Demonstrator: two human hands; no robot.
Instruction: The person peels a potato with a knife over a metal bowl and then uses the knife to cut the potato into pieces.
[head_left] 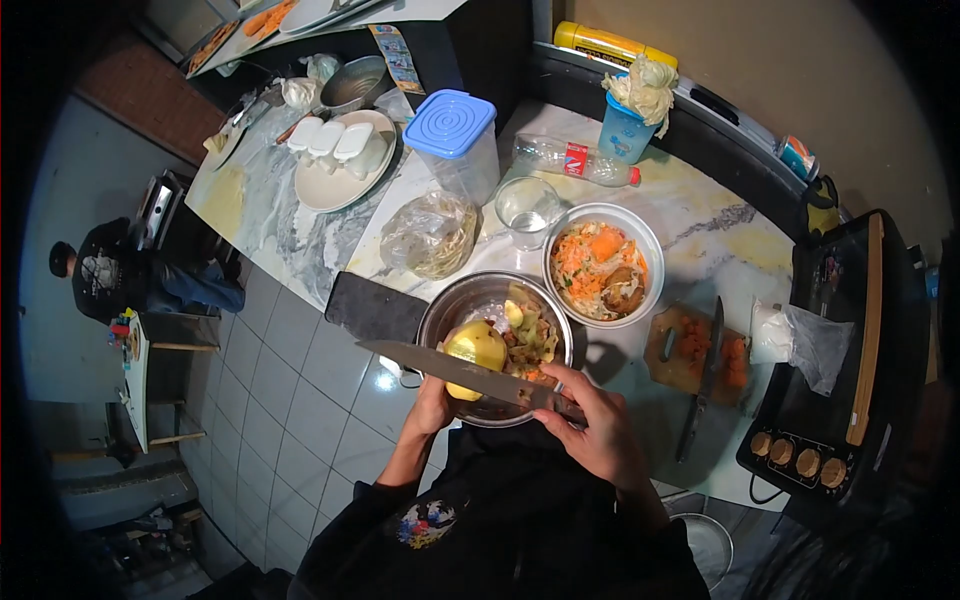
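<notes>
My right hand point(597, 424) is closed round the handle end of a large kitchen knife point(450, 370), its wide blade pointing left across the front of a metal bowl point(428, 322). My left hand point(431, 405) grips a yellow peeled potato point(476, 345) from below, over the bowl's left side; the blade crosses in front of it and hides part of the fingers. Inside the bowl lie peelings point(535, 340) and a small yellow piece point(514, 312). Just beyond, a white bowl point(655, 262) holds grated carrot and a brown lump.
Right of the bowls, a second knife point(714, 350) lies over a cutting board point(660, 350) with chopped carrot. A black oven point(820, 400) stands at the right edge. Behind are a glass point(528, 222), a plastic bottle point(545, 155), a blue-lidded container point(452, 165) and a plastic bag point(430, 235).
</notes>
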